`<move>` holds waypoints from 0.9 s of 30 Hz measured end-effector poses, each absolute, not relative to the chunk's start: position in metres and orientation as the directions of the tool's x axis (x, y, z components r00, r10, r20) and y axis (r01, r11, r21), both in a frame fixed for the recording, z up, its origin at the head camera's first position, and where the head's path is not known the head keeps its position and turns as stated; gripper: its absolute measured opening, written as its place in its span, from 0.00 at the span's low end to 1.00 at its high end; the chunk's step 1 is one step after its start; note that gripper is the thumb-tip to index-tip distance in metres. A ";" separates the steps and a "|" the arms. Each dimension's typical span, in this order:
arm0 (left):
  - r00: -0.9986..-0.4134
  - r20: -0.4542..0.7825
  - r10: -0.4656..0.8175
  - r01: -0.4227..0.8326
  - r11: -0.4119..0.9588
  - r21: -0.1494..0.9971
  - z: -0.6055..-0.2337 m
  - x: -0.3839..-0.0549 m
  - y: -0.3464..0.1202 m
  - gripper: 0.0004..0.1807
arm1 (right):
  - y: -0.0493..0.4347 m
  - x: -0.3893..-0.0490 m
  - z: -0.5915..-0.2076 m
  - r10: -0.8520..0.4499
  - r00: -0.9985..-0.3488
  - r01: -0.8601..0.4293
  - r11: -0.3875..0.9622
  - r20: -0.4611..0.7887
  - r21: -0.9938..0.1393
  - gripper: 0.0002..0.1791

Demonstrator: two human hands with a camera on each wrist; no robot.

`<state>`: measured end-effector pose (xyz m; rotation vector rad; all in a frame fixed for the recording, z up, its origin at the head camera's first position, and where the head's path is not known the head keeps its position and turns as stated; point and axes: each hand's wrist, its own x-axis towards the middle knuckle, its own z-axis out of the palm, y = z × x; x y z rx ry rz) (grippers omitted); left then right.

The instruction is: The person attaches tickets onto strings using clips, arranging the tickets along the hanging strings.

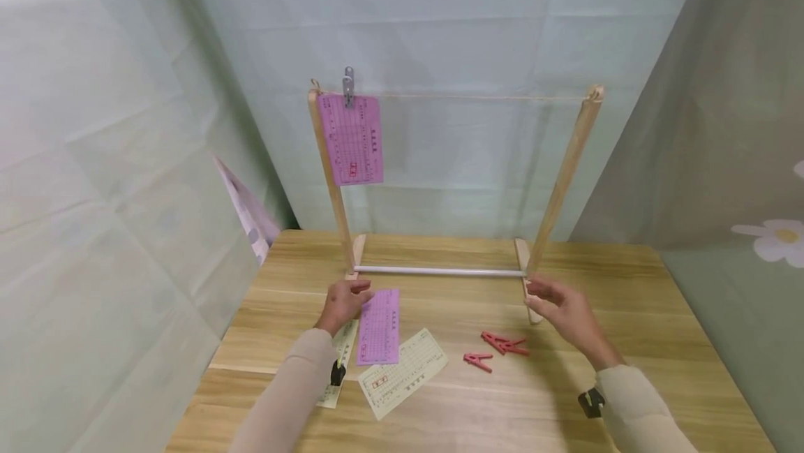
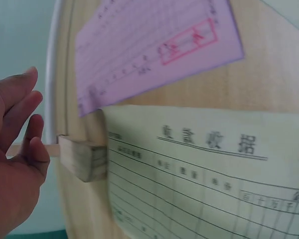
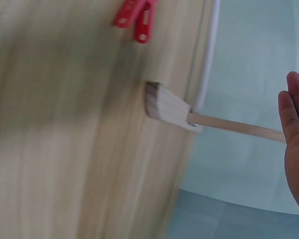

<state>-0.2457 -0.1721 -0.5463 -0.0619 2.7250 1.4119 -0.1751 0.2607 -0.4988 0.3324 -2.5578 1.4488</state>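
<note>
My left hand (image 1: 344, 303) hovers near the left foot of a wooden frame, above the slips, its fingers bent and nothing in them. Beneath and beside it lie a purple receipt slip (image 1: 380, 327) and two pale yellow slips, one (image 1: 405, 373) partly under the purple one, the other (image 2: 204, 169) largely hidden by my left arm in the head view. On the right, my right hand (image 1: 565, 310) is raised by the frame's right foot (image 3: 169, 107), holding nothing. Several red clothespins (image 1: 479, 361) lie to its left. Another purple slip (image 1: 352, 139) hangs from the string under a metal clip (image 1: 348, 86).
The frame has two wooden posts (image 1: 565, 167), a string (image 1: 465, 97) tied between their tops and a white rod (image 1: 440, 271) low down. It stands toward the back of the wooden table (image 1: 452, 411). Pale cloth (image 1: 440, 34) hangs behind and at both sides.
</note>
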 end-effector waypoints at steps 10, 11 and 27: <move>-0.994 -0.107 -0.011 -0.093 0.591 0.802 -0.560 -0.249 -0.176 0.18 | 0.254 -0.170 -0.523 -0.085 -0.973 -0.226 0.543 0.215 -0.808 0.21; -0.994 -0.106 -0.015 -0.094 0.593 0.800 -0.561 -0.249 -0.176 0.18 | 0.253 -0.170 -0.525 -0.086 -0.974 -0.221 0.545 0.208 -0.809 0.22; -1.000 0.010 -0.020 -0.006 0.652 0.758 -0.574 -0.252 -0.178 0.17 | 0.245 -0.165 -0.563 -0.068 -0.989 -0.147 0.523 0.131 -0.840 0.21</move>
